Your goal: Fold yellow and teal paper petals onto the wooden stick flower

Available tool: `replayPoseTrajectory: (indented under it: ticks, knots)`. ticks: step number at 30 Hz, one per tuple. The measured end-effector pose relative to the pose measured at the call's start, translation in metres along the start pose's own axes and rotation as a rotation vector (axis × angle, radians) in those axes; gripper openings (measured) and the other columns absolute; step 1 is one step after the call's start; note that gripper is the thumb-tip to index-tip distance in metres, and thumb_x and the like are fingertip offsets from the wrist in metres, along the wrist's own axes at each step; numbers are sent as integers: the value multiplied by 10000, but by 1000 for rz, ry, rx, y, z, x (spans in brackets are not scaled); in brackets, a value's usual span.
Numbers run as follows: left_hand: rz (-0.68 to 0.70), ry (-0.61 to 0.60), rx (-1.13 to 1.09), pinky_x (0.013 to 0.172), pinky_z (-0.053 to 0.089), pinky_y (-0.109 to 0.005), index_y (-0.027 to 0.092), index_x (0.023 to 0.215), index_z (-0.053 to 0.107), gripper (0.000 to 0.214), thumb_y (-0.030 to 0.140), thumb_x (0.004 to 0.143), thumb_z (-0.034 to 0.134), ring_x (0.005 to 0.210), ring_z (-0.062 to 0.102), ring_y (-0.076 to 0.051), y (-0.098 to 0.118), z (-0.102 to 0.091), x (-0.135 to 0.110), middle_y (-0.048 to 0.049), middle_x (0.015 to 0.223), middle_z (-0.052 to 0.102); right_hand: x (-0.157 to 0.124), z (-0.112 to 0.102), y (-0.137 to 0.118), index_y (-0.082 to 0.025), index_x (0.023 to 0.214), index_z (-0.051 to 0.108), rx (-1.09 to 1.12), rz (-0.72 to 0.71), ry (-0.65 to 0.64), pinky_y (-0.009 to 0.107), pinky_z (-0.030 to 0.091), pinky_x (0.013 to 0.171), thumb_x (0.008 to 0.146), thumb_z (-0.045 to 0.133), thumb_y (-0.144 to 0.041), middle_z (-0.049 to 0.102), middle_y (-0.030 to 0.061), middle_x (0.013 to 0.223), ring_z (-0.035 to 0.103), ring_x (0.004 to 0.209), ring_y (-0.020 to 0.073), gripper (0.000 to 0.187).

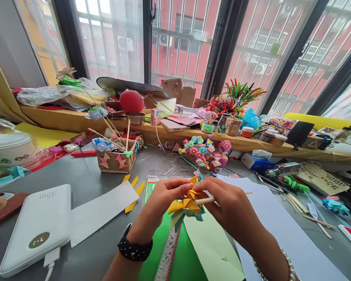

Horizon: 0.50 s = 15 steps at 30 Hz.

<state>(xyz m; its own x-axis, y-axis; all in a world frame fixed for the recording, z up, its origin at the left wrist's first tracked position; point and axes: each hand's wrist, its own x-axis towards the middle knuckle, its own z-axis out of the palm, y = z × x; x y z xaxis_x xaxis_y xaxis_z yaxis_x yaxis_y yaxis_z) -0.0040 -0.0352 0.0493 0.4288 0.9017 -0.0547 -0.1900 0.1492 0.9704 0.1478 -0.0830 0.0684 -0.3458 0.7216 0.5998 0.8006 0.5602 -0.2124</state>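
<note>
My left hand (pixel 160 199) pinches a folded yellow-orange paper flower (pixel 186 202) from the left, fingers closed on its petals. My right hand (pixel 229 205) is closed on a thin wooden stick (pixel 219 198) that lies across the flower and points right. Both hands hover over a green sheet (pixel 155 249) with a transparent ruler (pixel 168 257) and a pale green paper strip (pixel 213 249) on the grey table (pixel 90 179). A black watch sits on my left wrist and a bead bracelet on my right.
A white power bank (pixel 36 228) with a cable lies at front left beside a white paper strip (pixel 101 210) and yellow strips (pixel 134 191). A small woven basket (pixel 116 160) and paper flower clusters (pixel 204 152) stand behind. A large white sheet (pixel 280 226) lies right. The window ledge is crowded with craft items.
</note>
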Motion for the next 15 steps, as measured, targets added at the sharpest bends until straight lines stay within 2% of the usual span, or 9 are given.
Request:
replayPoseTrajectory:
  ticks: [5,11,15]
  knots:
    - [28,22,20,531,397,-210,138,713,712,177,276,603,699,605,534,-128,1,2,0,-19,628,630,0,1,1,-163,796,597,-18,-16,34,207,425,520,788,475,-117,637,20,702,592,592,131,131]
    - [21,54,-71,532,413,-209,122,678,688,209,272,542,741,604,559,-135,-1,3,0,-26,635,638,-1,5,0,-158,732,594,-58,-37,94,198,394,479,800,471,-154,602,16,612,553,524,116,141]
    - [22,19,-104,485,393,-182,127,660,660,204,298,572,726,546,534,-100,-2,2,0,-1,597,605,-2,7,-1,-159,694,602,-68,-57,131,196,382,470,789,494,-157,592,13,582,527,500,109,144]
